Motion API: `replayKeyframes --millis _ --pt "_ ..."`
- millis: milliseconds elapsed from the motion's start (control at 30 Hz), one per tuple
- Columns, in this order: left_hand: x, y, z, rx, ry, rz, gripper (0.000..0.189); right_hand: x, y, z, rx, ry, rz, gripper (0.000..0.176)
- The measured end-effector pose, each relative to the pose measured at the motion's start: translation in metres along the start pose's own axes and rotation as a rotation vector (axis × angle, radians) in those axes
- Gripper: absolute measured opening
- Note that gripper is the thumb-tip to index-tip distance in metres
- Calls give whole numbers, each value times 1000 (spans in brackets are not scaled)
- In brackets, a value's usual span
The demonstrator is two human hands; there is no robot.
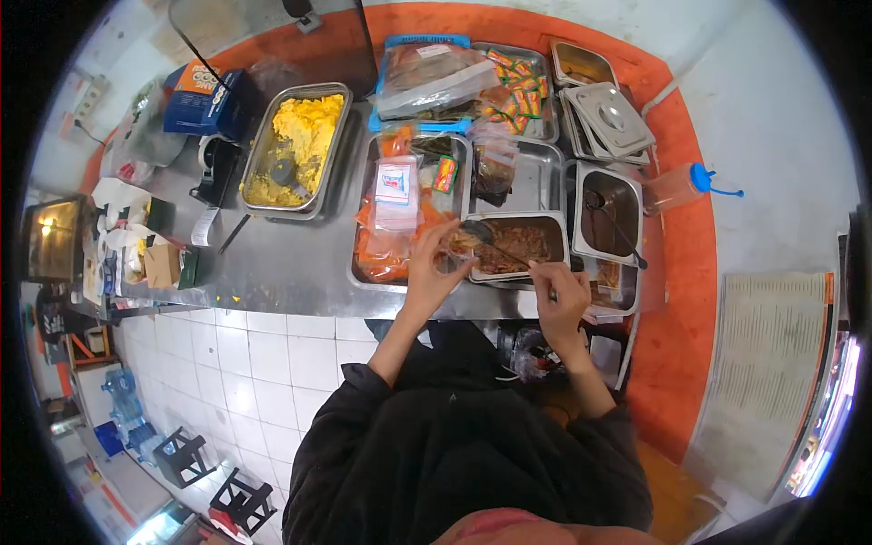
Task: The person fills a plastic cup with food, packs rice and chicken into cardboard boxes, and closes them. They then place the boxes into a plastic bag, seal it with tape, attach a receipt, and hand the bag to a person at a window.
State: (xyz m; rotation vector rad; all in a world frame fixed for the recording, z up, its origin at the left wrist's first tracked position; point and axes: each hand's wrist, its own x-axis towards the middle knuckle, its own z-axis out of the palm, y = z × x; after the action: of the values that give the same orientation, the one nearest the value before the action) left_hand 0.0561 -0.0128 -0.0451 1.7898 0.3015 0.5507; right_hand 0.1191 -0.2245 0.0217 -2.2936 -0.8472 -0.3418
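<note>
One spoon is pinched in your right hand while your left hand curls round a clear container; keep both close and tip slowly

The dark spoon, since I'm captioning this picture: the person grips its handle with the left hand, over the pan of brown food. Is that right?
Not quite: in the head view, it is the right hand that grips the handle of the dark spoon, over the pan of brown food.
</note>
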Motion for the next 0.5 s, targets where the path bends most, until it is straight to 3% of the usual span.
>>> replayKeyframes --millis 67,133,200,233,300,333,367,400,433,467,500 --pt "2 6 -3 -6 5 -20 66 4 -1 -1 103 51 59 11" --pt "3 10 -5 158 52 139 66 6 0 -5 206 95 120 7" --pt "1 12 -7 152 56 111 65 7 2 -14 386 13 456 7" --pt "2 13 -8 146 56 90 64 9 1 -20 392 8 442 7" --pt "-1 -6 -4 52 56 52 63 16 2 -30 -153 -160 250 10" --pt "-1 -12 -7 -41 53 12 61 15 13 -26 -255 -157 182 11" --pt "0 6 -15 56 121 108 60 13 19 -14 -340 -155 100 12" --pt "0 26 -24 14 121 65 60 19 6 -9 -322 -93 11 12" --pt "-4 5 -17 -234 114 7 61 26 -8 -5 -289 -30 -80 12" --pt "-6 16 -28 -54 86 69 61 23 -14 5 -183 -54 -93 12" --pt "-10 20 -30 -220 58 19 60 24 -20 16 -81 -82 -100 11"
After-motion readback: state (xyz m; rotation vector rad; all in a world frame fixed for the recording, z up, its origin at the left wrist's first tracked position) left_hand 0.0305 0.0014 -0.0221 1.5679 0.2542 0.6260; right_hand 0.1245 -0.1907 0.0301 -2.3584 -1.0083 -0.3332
